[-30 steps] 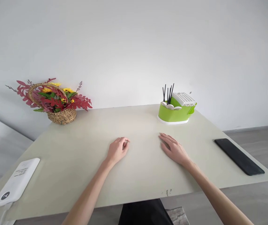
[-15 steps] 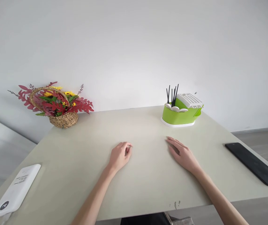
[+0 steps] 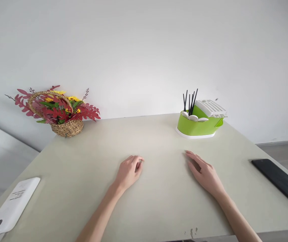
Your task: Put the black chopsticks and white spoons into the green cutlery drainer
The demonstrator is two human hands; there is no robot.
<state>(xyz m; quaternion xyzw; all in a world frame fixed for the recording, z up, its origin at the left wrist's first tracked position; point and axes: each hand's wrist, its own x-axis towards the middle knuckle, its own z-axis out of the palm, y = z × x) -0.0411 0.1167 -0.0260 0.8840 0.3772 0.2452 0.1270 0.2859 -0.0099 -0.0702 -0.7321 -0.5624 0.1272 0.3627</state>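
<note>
On the pale table (image 3: 159, 201), my left hand (image 3: 130, 171) rests on its side with the fingers curled in towards the thumb. A small hollow shows between thumb and forefinger, and I see nothing held there. My right hand (image 3: 205, 173) lies palm down with its fingers stretched out and the thumb a little apart, touching only the tabletop. Beyond it stands a green utensil holder (image 3: 196, 127) on a white base. Black chopsticks (image 3: 190, 102), white spoons (image 3: 193, 118) and a white slotted top (image 3: 211, 108) show in it.
At the back left stands a wicker basket (image 3: 68, 128) of red leaves (image 3: 58, 112) and yellow flowers. A white power bank (image 3: 11, 206) with a cable lies at the left edge. A black phone (image 3: 280, 183) lies at the right edge. A wall (image 3: 138, 60) rises behind the table.
The view has shifted, so the holder and phone appear farther right and the front of the table lower. Both hands keep their poses on the table. Nothing was picked up.
</note>
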